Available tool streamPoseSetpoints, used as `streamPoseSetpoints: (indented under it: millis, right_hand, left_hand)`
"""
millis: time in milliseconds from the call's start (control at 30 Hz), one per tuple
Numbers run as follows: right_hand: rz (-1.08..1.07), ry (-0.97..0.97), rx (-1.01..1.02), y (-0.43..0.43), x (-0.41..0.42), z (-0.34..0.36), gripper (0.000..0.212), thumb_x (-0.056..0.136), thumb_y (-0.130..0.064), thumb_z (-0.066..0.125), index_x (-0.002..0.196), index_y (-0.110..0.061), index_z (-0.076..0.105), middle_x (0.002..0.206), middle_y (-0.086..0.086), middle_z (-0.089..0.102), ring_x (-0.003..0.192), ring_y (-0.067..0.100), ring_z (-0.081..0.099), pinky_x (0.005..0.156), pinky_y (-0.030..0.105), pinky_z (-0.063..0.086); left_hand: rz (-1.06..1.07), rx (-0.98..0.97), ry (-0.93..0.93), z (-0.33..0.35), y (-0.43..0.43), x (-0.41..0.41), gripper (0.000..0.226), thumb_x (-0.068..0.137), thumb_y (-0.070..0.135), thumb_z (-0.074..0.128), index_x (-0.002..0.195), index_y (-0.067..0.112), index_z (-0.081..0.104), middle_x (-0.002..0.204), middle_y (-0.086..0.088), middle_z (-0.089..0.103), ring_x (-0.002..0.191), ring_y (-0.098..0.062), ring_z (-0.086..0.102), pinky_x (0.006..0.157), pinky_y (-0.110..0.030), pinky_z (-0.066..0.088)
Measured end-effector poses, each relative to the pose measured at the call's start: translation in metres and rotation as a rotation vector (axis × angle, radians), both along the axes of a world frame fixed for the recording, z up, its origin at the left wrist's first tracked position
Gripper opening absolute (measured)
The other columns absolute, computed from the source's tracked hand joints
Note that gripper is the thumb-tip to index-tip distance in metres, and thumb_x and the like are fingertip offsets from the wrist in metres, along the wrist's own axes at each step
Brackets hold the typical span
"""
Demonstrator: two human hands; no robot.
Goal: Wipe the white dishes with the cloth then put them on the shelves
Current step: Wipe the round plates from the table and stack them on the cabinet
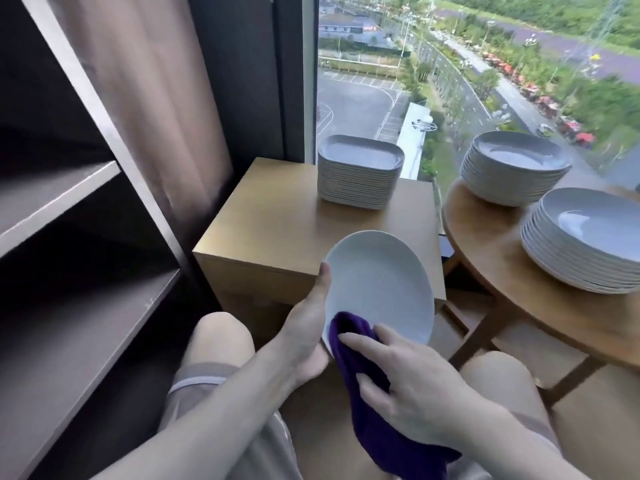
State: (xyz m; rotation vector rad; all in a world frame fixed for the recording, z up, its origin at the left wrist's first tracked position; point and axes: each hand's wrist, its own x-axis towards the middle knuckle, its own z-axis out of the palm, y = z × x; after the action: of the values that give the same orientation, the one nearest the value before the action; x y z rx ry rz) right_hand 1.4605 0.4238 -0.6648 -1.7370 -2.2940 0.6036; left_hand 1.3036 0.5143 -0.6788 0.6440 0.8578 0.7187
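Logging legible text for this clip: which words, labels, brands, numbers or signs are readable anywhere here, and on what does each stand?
No text can be read in this frame.
The white plate, purple cloth, stacked dishes and shelves: no print or marks show.
The buildings beyond the window: too small and blurred for any sign to be read.

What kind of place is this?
Likely a dining or hotel service room high in a building: tall stacks of white plates on a wooden cabinet and round table, dark shelves beside them, and a large window looking down on a car park.
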Motion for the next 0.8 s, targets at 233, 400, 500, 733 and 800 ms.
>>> streamPoseSetpoints:
  millis: [233, 400, 500, 733, 800]
  right_hand:
    - [-0.046, 0.019, 0.144, -0.002, 0.008, -0.001, 0.058, 0.097, -0.051, 0.027, 0.153, -0.051, 0.011, 0.122, -0.019, 0.042, 0.084, 0.014, 0.057, 0.070, 0.031, 0.054]
    - [-0.154, -0.018, 0.231, 0.004, 0.011, -0.009, 0.064, 0.099, -0.042, 0.028, 0.155, -0.051, 0.000, 0.128, -0.007, 0.043, 0.095, 0.019, 0.056, 0.072, 0.035, 0.056]
    - [-0.267, -0.079, 0.251, 0.011, 0.019, -0.014, 0.068, 0.098, -0.037, 0.036, 0.155, -0.048, -0.001, 0.130, 0.002, 0.039, 0.095, 0.026, 0.053, 0.070, 0.040, 0.055]
    - [-0.458, -0.251, 0.121, 0.032, 0.056, -0.023, 0.071, 0.095, -0.035, 0.047, 0.156, -0.039, 0.012, 0.142, 0.008, 0.037, 0.094, 0.033, 0.061, 0.070, 0.037, 0.041]
    - [-0.437, -0.283, 0.062, 0.031, 0.054, -0.024, 0.067, 0.094, -0.035, 0.046, 0.154, -0.036, 0.016, 0.141, 0.008, 0.041, 0.093, 0.033, 0.062, 0.070, 0.036, 0.041]
  left_hand:
    - [-0.091, 0.048, 0.084, -0.004, -0.020, 0.017, 0.064, 0.092, 0.076, 0.052, 0.116, 0.023, 0.079, 0.127, -0.011, 0.074, 0.120, -0.024, 0.071, 0.092, -0.033, 0.060]
    - [-0.093, 0.181, 0.120, -0.001, -0.017, 0.019, 0.056, 0.091, 0.074, 0.049, 0.114, 0.032, 0.080, 0.125, -0.003, 0.076, 0.118, -0.017, 0.071, 0.087, -0.025, 0.060]
    - [-0.127, 0.226, 0.122, -0.002, -0.018, 0.020, 0.061, 0.093, 0.072, 0.044, 0.128, 0.032, 0.073, 0.128, 0.000, 0.075, 0.121, -0.018, 0.070, 0.095, -0.032, 0.058]
    - [-0.110, 0.257, 0.155, 0.001, -0.010, 0.013, 0.068, 0.095, 0.071, 0.039, 0.130, 0.021, 0.069, 0.128, -0.004, 0.075, 0.119, -0.024, 0.071, 0.101, -0.043, 0.058]
    - [-0.053, 0.217, 0.170, 0.000, -0.006, 0.009, 0.068, 0.095, 0.071, 0.040, 0.128, 0.019, 0.070, 0.126, -0.005, 0.076, 0.118, -0.025, 0.072, 0.099, -0.044, 0.057]
